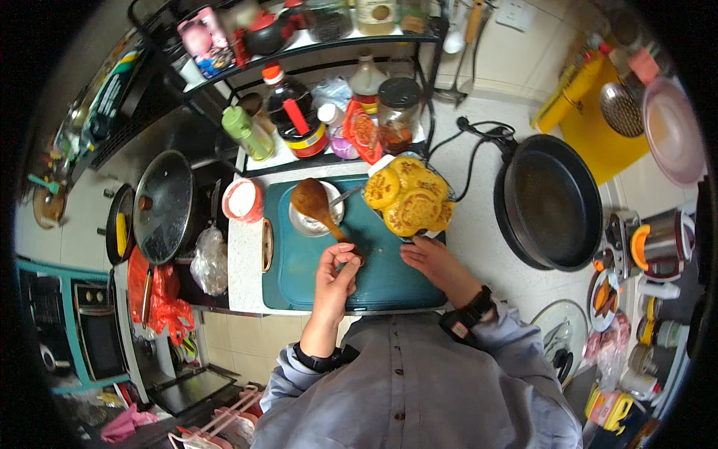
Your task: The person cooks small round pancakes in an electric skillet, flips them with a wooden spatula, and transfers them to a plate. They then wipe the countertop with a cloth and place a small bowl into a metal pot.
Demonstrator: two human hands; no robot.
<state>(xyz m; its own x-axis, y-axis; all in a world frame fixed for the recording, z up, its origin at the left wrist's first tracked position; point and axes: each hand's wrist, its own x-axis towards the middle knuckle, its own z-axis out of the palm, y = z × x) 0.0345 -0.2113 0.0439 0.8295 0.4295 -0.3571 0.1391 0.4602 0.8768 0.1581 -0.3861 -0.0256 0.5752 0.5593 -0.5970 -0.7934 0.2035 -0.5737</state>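
My left hand (335,278) pinches the handle end of a wooden spoon (309,197) between thumb and fingers. The spoon's head hangs over a small white bowl (303,225), hiding part of it; a metal utensil handle (346,195) sticks out of that bowl. To the right, golden-yellow browned pancakes (418,207) are heaped on a plate whose rim (381,164) barely shows. My right hand (435,264) is at the near edge of this plate, fingers extended; whether it touches the plate is unclear. Bowl and spoon are above a green cutting board (320,275).
Left stand a red-and-white cup (242,201), a plastic bag (210,264) and a lidded pan (164,207) on the stove. Behind, a black rack (336,42) holds bottles and jars. A black electric pan (552,202) with a cord (474,160) is right; a glass lid (561,331) lies nearer.
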